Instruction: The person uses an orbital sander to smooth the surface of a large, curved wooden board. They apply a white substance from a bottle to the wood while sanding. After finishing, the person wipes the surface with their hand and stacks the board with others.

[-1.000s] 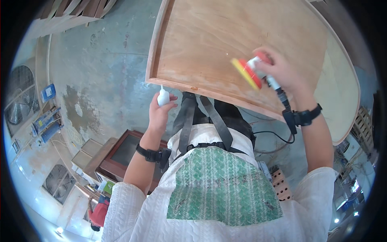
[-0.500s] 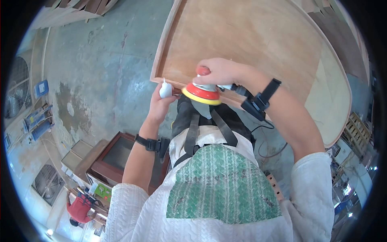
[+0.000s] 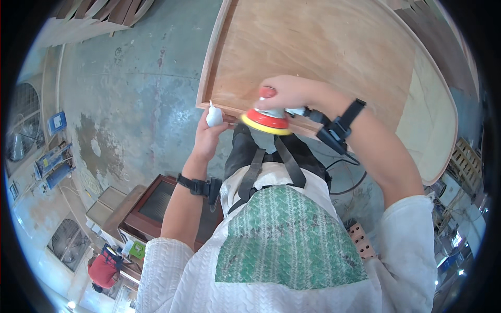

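My right hand (image 3: 292,93) is wrapped round the red-topped grip of a round sander (image 3: 267,121) with a red body and a yellow pad edge. The sander is tilted at the near edge of a large framed wooden panel (image 3: 313,52); whether its pad touches the wood cannot be made out. In my left hand (image 3: 207,136) is a small white squeeze bottle (image 3: 214,117), its thin nozzle pointing up. That hand is at the panel's near left corner, and its fingertips are partly hidden by the frame edge.
A dark hose (image 3: 349,189) trails from the sander on my right. Behind my left arm stands a brown cabinet (image 3: 156,203). Stacked boards (image 3: 99,18) lie at the far left. A person in red (image 3: 104,270) is at the lower left, some way off.
The whole view has shifted slightly, with the panel and both hands appearing a little further right. Both hands keep their holds on the sander and the bottle.
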Action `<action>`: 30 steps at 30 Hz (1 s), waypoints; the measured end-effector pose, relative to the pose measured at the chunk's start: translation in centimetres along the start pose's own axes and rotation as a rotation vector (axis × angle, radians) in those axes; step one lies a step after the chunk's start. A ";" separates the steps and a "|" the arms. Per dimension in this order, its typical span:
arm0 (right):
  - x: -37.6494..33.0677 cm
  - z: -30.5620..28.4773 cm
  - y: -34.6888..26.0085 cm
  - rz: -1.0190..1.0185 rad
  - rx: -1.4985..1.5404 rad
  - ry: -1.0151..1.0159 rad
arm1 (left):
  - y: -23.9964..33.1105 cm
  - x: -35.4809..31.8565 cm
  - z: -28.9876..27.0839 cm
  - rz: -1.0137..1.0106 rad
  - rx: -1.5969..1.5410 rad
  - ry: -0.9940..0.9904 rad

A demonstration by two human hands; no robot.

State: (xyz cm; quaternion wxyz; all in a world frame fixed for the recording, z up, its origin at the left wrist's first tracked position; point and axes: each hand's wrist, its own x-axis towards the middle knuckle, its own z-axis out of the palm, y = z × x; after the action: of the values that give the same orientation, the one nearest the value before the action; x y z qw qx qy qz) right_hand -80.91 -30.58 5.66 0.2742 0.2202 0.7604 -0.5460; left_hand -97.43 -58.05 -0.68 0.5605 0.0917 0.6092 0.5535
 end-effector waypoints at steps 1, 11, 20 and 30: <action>-0.9 -0.3 1.0 0.038 -0.018 -0.007 | 1.0 -0.2 0.8 -0.010 0.001 -0.005; 3.0 -0.3 -1.8 0.023 0.078 0.003 | -0.1 0.3 0.0 -0.008 -0.035 -0.013; -4.8 -0.3 1.1 0.103 0.022 0.006 | 1.5 0.1 0.5 -0.047 -0.017 -0.030; -8.1 9.9 -0.6 -0.116 -0.396 0.554 | 0.9 -0.3 -0.4 -0.036 -0.030 -0.073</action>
State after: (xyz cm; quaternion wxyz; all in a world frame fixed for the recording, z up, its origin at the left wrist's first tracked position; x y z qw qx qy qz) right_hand -73.44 -40.50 8.87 0.0629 0.2589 0.9085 -0.3219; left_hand -98.13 -58.17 0.11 0.5936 0.0924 0.5816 0.5486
